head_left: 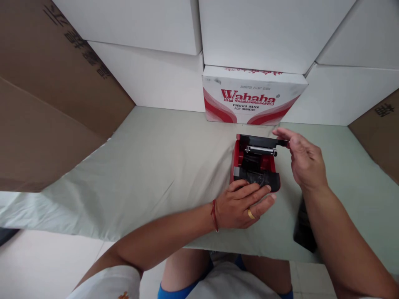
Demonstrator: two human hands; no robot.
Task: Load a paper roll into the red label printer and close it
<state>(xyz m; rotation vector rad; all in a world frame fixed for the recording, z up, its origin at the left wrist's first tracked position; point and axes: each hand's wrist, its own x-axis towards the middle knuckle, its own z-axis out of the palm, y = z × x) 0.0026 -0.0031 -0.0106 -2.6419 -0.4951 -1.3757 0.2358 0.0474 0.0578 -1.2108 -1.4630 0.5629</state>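
Note:
A small red and black printer, apparently a label or receipt printer, stands on the cloth with its black lid raised. A silvery bar and dark roller show under the lid, above the red inside. My left hand grips the black front edge, fingers laid over it and the thumb lower down in front. At the lid's right corner, my right hand has the edge between thumb and fingers; its exact contact is partly hidden. Beside my right forearm lies a black object, partly covered by the arm.
Behind the printer stands a white and red Wahaha water carton, against stacked white boxes. Brown cardboard walls the left and right sides. A pale green cloth covers the table, its front edge near my lap.

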